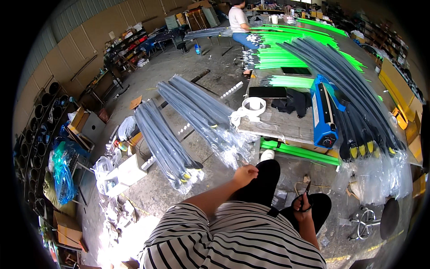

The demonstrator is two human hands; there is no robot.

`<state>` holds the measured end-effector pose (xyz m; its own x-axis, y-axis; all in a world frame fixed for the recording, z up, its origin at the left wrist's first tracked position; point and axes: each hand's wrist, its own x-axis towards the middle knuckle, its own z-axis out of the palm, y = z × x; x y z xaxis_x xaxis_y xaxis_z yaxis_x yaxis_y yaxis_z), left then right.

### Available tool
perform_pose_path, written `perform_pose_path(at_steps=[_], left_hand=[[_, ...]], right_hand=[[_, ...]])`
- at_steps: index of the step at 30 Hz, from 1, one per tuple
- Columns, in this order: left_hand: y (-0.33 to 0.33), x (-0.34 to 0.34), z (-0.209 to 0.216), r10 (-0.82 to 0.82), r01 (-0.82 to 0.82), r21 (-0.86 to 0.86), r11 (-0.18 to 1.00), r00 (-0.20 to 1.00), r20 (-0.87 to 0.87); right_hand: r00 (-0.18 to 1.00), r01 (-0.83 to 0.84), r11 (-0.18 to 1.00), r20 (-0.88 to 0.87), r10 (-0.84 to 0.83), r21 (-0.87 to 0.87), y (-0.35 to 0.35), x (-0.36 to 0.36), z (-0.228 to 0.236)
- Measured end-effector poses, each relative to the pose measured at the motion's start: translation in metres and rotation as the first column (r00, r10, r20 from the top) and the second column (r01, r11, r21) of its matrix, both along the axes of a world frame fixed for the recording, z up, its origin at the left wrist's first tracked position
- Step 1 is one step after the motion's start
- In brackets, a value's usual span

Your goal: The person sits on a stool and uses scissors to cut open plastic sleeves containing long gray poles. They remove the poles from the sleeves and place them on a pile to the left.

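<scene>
My left hand (245,175) is closed, with fingers curled over my left thigh; what they hold, if anything, is hidden. It is close to the crumpled clear ends of a bundle of long dark poles in plastic sleeves (197,105). A second sleeved bundle (162,141) lies left of that one. My right hand (303,207), above my right thigh, grips black-handled scissors (307,190) with the blades pointing up. Ahead, a blue bag sealer (323,112) stands on the worktable (284,125), beside a roll of white tape (254,106).
Bright green rods (280,58) and more sleeved dark poles (354,94) cover the table's far and right parts. A black phone (268,93) and dark cloth (293,102) lie nearer. A person (239,22) is at the far side. A round stool (389,219) stands right.
</scene>
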<state>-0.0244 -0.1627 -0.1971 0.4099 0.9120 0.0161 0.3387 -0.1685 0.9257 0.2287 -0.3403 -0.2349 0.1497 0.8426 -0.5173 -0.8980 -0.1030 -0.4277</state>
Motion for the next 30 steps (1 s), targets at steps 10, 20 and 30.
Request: perform_pose_path(at_steps=[10, 20, 30], left_hand=[[0.163, -0.100, -0.061, 0.600, -0.615, 0.108, 0.781, 0.690, -0.404], [0.184, -0.105, -0.024, 0.725, -0.668, -0.282, 0.689, 0.647, 0.238], [0.169, -0.103, 0.085, 0.600, -0.702, 0.069, 0.709, 0.652, 0.464]], right_hand=[[0.989, -0.035, 0.999, 0.141, 0.037, -0.014, 0.002, 0.004, -0.004], [0.529, -0.223, 0.901, 0.730, 0.433, -0.373, 0.008, -0.006, 0.059], [-0.029, -0.311, 0.949, 0.999, 0.042, -0.049, 0.029, -0.008, 0.189]])
